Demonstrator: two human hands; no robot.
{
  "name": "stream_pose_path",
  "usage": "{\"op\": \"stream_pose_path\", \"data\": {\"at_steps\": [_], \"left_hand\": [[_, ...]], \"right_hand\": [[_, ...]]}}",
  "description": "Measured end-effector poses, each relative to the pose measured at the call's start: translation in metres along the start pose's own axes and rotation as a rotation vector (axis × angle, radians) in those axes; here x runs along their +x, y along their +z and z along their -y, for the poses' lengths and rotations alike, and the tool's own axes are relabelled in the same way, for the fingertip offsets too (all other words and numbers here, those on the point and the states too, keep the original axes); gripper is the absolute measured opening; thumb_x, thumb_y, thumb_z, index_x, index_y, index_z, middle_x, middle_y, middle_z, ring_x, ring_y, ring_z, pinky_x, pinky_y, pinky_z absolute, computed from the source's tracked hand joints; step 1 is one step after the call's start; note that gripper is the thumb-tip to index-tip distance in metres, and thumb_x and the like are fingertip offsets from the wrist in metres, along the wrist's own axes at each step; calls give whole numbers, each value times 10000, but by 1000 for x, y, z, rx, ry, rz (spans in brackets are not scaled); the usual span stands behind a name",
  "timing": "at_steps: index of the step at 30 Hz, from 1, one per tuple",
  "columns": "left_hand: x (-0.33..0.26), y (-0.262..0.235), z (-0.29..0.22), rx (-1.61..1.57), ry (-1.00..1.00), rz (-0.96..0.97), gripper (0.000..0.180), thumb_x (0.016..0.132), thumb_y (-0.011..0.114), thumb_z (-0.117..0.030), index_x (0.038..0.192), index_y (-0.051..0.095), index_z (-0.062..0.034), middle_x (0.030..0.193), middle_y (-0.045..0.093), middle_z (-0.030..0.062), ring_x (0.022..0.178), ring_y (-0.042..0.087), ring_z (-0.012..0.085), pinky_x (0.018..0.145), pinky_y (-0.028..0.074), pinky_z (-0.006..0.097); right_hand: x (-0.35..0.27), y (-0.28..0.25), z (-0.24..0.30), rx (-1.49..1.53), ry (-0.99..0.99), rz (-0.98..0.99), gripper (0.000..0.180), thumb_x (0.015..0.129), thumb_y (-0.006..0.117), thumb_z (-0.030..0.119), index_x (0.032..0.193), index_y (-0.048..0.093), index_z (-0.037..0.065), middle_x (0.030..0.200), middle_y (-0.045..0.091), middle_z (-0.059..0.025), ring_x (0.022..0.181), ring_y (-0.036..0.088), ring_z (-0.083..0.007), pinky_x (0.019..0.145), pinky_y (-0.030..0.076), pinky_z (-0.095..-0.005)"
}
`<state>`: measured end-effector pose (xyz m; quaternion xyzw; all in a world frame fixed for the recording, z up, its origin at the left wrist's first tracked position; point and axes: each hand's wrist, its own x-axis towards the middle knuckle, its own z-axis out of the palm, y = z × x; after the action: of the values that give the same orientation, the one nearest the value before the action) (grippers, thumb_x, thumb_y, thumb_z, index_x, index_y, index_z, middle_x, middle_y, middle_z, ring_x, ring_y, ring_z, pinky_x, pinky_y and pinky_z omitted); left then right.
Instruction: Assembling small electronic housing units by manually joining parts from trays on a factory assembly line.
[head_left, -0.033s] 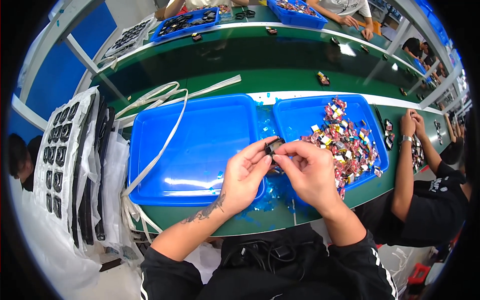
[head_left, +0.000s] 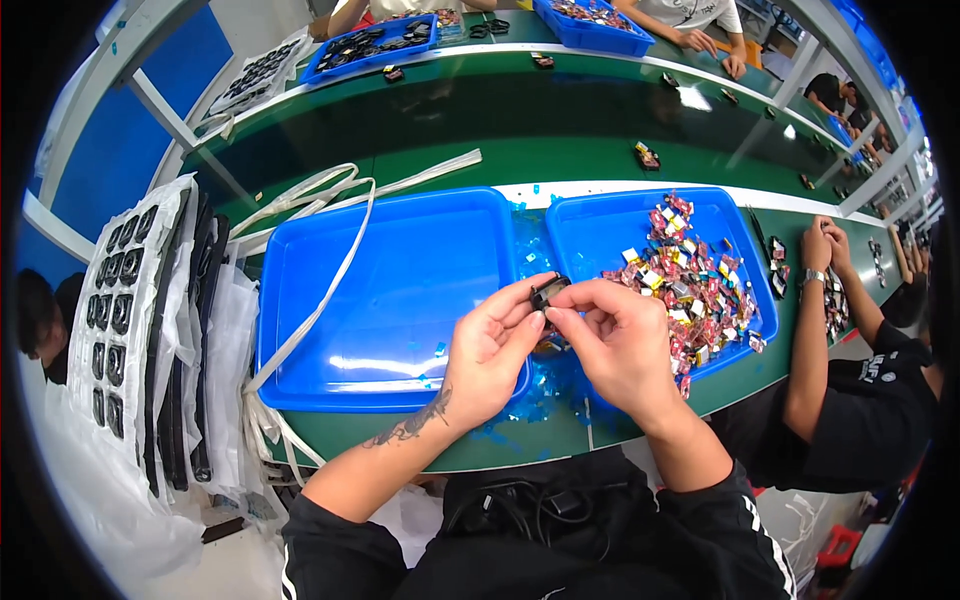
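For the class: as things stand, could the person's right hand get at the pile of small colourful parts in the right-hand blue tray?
Probably yes. The right hand hovers at the near left edge of the right blue tray, and nothing lies between it and the pile. But it and the left hand are pinching a small black part.

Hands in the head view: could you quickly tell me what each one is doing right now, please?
Left hand: closed, pinching the small black part.
Right hand: closed, fingertips on the same small black part.

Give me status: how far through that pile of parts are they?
Done: nothing visible in the left blue tray. In hand: left hand and right hand pinch one small black part. Left: a big heap of small coloured parts in the right blue tray.
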<state>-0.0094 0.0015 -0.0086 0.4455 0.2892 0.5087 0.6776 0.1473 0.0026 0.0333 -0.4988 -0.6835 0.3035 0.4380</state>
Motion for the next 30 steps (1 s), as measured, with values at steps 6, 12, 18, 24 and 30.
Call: {"op": "stream_pose_path", "data": {"at_steps": [6,12,18,24,30], "left_hand": [[-2,1,1,-6,22,16,417,985,464,-8,1395,413,50,1296,561,148,1187,547,173,1006,438,285],[-4,2,1,9,38,7,426,990,467,-18,1408,408,40,1307,554,136,1177,547,163,996,444,283],[-7,0,-1,88,45,31,419,998,452,-23,1409,409,38,1304,556,134,1159,555,161,990,455,285],[-5,1,-4,104,54,40,413,1002,444,-34,1407,404,35,1286,565,146,1138,575,176,969,481,306],[-2,9,-14,-89,62,-118,419,993,463,-37,1396,348,-25,1212,593,156,1079,601,166,951,505,319]], "right_hand": [[1,4,-4,116,38,-30,83,809,708,18,867,672,-29,732,690,-103,529,594,-101,490,455,-248],[2,3,-3,157,44,-23,59,816,699,13,847,671,-29,689,678,-81,539,597,-76,491,461,-238],[6,-5,9,5,51,30,114,782,724,27,765,617,-7,639,636,-74,510,587,-118,486,457,-245],[5,-12,8,-262,-98,-27,187,763,751,55,760,566,26,675,571,-53,570,572,-133,513,456,-244],[-7,-9,-7,412,148,-62,215,788,766,70,878,573,36,860,610,-35,761,607,-93,608,507,-231]]}}
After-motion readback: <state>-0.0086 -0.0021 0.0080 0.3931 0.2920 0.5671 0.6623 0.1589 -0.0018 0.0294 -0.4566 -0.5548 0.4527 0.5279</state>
